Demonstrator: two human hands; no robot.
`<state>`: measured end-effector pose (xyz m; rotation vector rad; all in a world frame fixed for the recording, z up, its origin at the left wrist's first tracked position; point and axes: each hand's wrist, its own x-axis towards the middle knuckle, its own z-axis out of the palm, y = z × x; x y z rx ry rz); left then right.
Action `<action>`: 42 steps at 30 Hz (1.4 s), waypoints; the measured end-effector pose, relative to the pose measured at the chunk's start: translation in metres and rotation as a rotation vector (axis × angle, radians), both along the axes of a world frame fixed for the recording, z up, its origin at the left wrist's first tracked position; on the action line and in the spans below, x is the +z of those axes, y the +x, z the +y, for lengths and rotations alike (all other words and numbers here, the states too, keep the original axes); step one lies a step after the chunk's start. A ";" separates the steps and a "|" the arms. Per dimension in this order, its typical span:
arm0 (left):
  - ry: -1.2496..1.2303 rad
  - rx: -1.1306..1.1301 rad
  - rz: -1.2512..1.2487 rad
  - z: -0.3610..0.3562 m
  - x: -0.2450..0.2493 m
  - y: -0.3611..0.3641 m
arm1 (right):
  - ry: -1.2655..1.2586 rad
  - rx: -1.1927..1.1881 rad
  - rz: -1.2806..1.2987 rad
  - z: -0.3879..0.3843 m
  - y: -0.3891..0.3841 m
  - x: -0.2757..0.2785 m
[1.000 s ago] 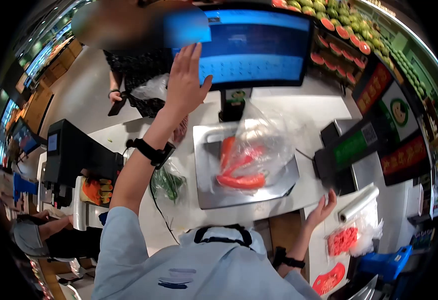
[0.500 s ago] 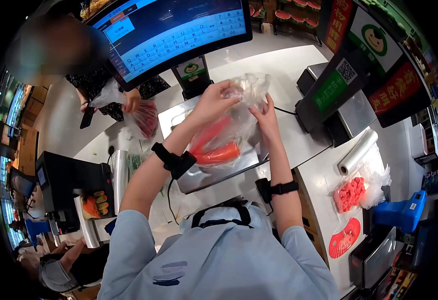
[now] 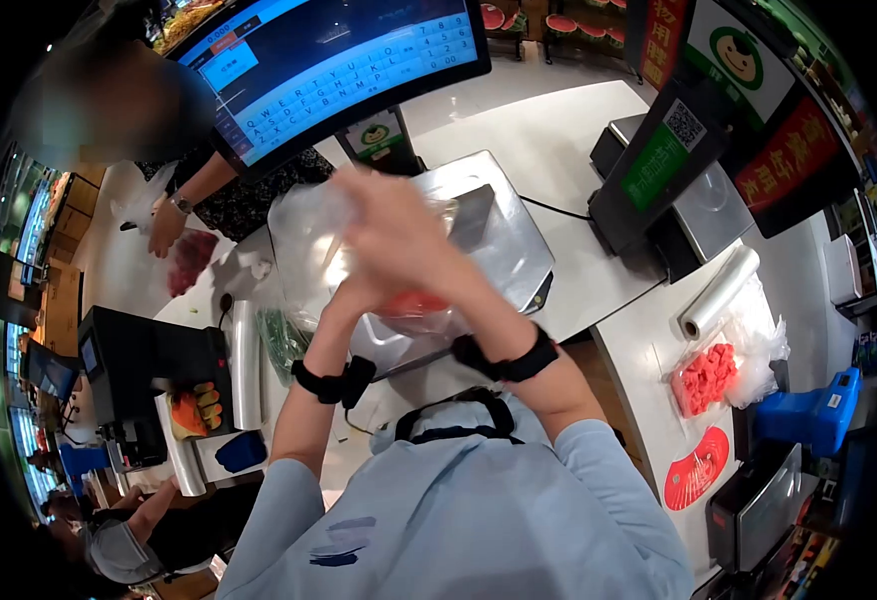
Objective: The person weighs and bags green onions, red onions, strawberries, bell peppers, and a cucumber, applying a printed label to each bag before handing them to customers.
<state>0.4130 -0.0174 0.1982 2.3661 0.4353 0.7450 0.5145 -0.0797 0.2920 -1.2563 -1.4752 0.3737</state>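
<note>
A clear plastic bag with red-orange produce in it is over the left part of the metal scale plate. Blurred by motion, my right hand is at the top of the bag, above and across my left hand. Lower down, my left hand is beside the bag, partly covered by the right one. The fingers of both hands are smeared or hidden, so their grip cannot be made out.
Behind the scale stands a touch screen. Across the counter, another person's hand is over a bag of dark red produce. Plastic rolls lie at left; a bag of red pieces is at right.
Both hands have moved left with the bag, and my right hand has crossed over the left. More of the scale plate shows. The other person's bag is lower and further left.
</note>
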 end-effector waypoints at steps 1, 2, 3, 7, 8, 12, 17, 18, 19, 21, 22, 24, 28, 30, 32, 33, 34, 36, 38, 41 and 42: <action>-0.446 0.051 -0.232 -0.011 0.018 0.019 | 0.220 0.020 -0.100 -0.002 -0.022 -0.009; -0.405 -0.069 -0.227 -0.025 0.035 0.020 | 0.206 0.116 -0.095 -0.002 -0.044 -0.018; -0.018 -0.144 -0.301 -0.017 0.027 0.025 | 0.195 0.138 -0.203 -0.012 -0.059 -0.024; -0.991 0.004 -0.334 0.007 -0.017 0.002 | 0.302 0.225 -0.002 -0.064 -0.028 -0.038; -1.609 0.079 -0.499 0.006 -0.018 -0.001 | 0.319 0.128 -0.051 -0.081 -0.002 -0.046; -1.196 0.127 -0.731 0.003 -0.013 -0.007 | -0.033 -0.599 0.147 -0.140 0.107 -0.155; -1.214 0.138 -0.815 0.005 -0.028 -0.021 | -0.346 -0.612 0.023 -0.161 0.139 -0.239; -1.390 0.112 -0.854 0.002 -0.025 -0.022 | -0.349 -0.605 0.023 -0.162 0.139 -0.241; -1.387 0.122 -0.861 -0.002 -0.022 -0.023 | -0.361 -0.557 -0.009 -0.162 0.140 -0.242; -1.565 -0.210 -0.925 -0.016 -0.016 -0.024 | -0.319 -0.506 -0.123 -0.166 0.142 -0.241; -1.547 -0.186 -0.945 -0.019 -0.016 -0.027 | -0.270 -0.545 -0.137 -0.170 0.144 -0.231; -1.548 -0.175 -0.971 -0.017 -0.017 -0.032 | -0.225 -0.540 0.147 -0.178 0.145 -0.205; -1.573 -0.163 -1.024 -0.024 -0.022 -0.037 | -0.022 -0.214 0.955 -0.160 0.108 -0.136; -1.604 -0.193 -1.064 -0.031 -0.014 -0.035 | -0.036 -0.045 1.065 -0.139 0.079 -0.118; -1.653 -0.256 -1.057 -0.029 -0.021 -0.041 | -0.084 0.029 1.063 -0.117 0.051 -0.108; -1.644 -0.249 -1.077 -0.033 -0.022 -0.043 | -0.096 0.049 1.048 -0.106 0.040 -0.110; -1.603 -0.237 -1.139 -0.036 -0.022 -0.043 | -0.111 0.057 0.966 -0.096 0.030 -0.112; -1.548 -0.220 -1.221 -0.040 -0.021 -0.048 | -0.114 0.020 0.787 -0.083 0.013 -0.111; -1.616 -0.247 -1.221 -0.043 -0.020 -0.057 | -0.070 0.016 0.678 -0.076 -0.003 -0.108; -1.583 -0.078 -1.240 -0.050 -0.011 -0.075 | -0.016 0.058 0.578 -0.068 -0.024 -0.105; -1.571 -0.072 -1.255 -0.051 -0.009 -0.080 | -0.015 0.100 0.582 -0.065 -0.033 -0.101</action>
